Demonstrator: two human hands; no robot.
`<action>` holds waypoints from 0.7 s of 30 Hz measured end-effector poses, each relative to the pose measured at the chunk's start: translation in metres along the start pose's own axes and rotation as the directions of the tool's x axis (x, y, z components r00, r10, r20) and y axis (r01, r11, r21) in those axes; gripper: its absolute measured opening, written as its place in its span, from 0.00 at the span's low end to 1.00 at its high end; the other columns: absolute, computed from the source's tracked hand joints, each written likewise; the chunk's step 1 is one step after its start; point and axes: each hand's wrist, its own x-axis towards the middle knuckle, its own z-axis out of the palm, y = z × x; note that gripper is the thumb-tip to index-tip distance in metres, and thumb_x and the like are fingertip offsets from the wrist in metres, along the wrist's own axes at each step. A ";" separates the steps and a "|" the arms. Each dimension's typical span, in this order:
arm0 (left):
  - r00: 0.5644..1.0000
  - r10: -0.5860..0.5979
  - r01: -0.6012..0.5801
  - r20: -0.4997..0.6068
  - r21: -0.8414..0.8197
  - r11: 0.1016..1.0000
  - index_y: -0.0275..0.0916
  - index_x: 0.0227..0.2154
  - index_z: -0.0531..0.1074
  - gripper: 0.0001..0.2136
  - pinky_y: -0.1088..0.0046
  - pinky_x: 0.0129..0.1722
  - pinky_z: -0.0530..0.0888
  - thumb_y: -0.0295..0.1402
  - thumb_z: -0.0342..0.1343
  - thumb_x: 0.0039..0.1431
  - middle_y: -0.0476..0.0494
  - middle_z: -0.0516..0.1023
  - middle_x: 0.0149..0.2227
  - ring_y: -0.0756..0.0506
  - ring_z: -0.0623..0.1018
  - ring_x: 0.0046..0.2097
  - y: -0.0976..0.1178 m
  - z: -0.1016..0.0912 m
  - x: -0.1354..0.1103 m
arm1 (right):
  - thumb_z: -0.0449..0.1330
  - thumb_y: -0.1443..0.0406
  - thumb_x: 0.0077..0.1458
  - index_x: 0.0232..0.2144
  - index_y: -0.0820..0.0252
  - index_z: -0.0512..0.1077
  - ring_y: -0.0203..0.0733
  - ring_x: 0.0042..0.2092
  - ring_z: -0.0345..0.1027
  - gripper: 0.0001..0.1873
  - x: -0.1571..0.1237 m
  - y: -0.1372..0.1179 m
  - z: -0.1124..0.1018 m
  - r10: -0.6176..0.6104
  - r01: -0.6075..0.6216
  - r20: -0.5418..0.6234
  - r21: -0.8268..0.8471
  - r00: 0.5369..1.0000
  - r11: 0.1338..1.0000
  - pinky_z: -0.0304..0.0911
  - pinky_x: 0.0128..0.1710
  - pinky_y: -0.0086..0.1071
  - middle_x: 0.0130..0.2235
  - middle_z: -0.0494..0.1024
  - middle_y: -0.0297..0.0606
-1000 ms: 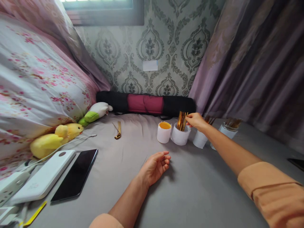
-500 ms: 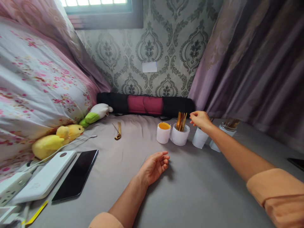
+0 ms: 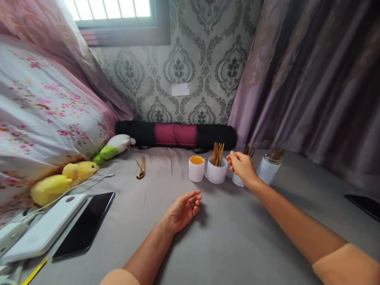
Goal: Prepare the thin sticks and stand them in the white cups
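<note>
My left hand [image 3: 184, 212] rests on its side on the grey sheet, fingers loosely curled and apart, holding nothing. To its upper right, my right hand [image 3: 242, 165] hovers by the rim of a white-wrapped cup [image 3: 217, 174] with several thin gold-brown sticks [image 3: 218, 154] standing in it. The fingers of this hand are pinched together; whatever they may hold is too small to make out. Behind the hand, another white-wrapped cup [image 3: 237, 180] with dark sticks is partly hidden. Left of the stick cup stands a white-wrapped cup [image 3: 196, 171] with a yellow-orange inside.
A white-wrapped glass jar [image 3: 268, 170] with sticks stands at the right. A small gold bundle [image 3: 141, 168] lies farther left. A phone [image 3: 84, 225], a white power bank [image 3: 46, 227] and plush toys [image 3: 63, 184] line the left side. A black-and-maroon roll bag [image 3: 175, 134] lies along the wall.
My right hand has come lower and nearer, from above the cups to beside the stick cup's rim. My left hand stays on the sheet. The view has tilted up and shifted slightly right.
</note>
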 end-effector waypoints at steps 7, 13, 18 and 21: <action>1.000 0.008 -0.008 0.016 -0.012 1.000 0.30 0.35 0.70 0.09 0.82 0.25 0.69 0.26 0.56 0.49 0.45 0.72 0.29 0.55 0.71 0.28 0.000 0.000 -0.001 | 0.47 0.51 0.52 0.23 0.62 0.66 0.31 0.17 0.60 0.21 -0.033 -0.006 0.015 0.068 -0.082 0.120 0.118 0.990 0.990 0.53 0.16 0.23 0.19 0.66 0.33; 0.999 0.019 -0.018 0.036 -0.026 1.000 0.30 0.34 0.70 0.08 0.82 0.26 0.68 0.26 0.56 0.50 0.45 0.72 0.29 0.55 0.71 0.27 0.000 -0.001 -0.002 | 0.47 0.52 0.51 0.21 0.62 0.65 0.30 0.16 0.59 0.20 -0.057 -0.005 0.047 0.162 -0.203 0.240 0.158 0.957 0.966 0.52 0.15 0.23 0.17 0.65 0.31; 0.999 0.033 -0.032 0.036 -0.039 0.999 0.30 0.33 0.70 0.06 0.81 0.27 0.68 0.26 0.54 0.51 0.45 0.72 0.28 0.55 0.70 0.27 0.001 0.001 -0.005 | 0.47 0.52 0.51 0.21 0.62 0.66 0.30 0.16 0.59 0.20 -0.072 0.006 0.075 0.181 -0.235 0.296 0.158 0.938 0.959 0.53 0.15 0.23 0.17 0.65 0.31; 0.997 0.062 -0.060 0.040 -0.054 0.997 0.30 0.33 0.71 0.06 0.81 0.27 0.67 0.26 0.54 0.51 0.45 0.72 0.28 0.55 0.70 0.26 0.003 0.000 -0.004 | 0.47 0.51 0.51 0.21 0.62 0.66 0.31 0.16 0.59 0.21 -0.080 0.015 0.084 0.176 -0.239 0.328 0.164 0.928 0.957 0.53 0.15 0.23 0.17 0.64 0.31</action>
